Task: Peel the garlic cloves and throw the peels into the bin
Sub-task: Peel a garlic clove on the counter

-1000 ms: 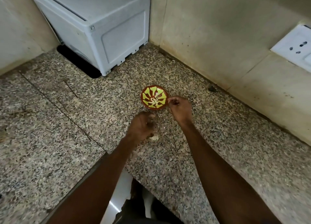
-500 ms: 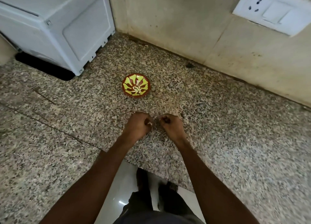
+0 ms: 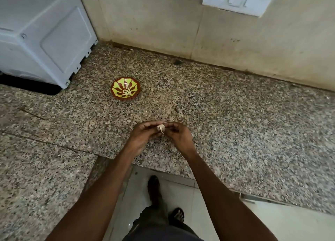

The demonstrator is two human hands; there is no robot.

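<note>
Item: garlic clove (image 3: 161,128), now lifted clear of the worktop (image 3: 235,117), pinched between your left hand (image 3: 145,134) and right hand (image 3: 178,134). Your hands have drawn back from the far bowl (image 3: 125,90); peeling looks begun, bin unseen.

speckled polished granite counter (image 3: 235,132), glossy painted bowl (image 3: 125,90), papery garlic clove (image 3: 161,128)

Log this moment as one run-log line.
stage: peeling | left hand: holds garlic clove | right hand: pinches it | bowl: on counter, untouched
</note>
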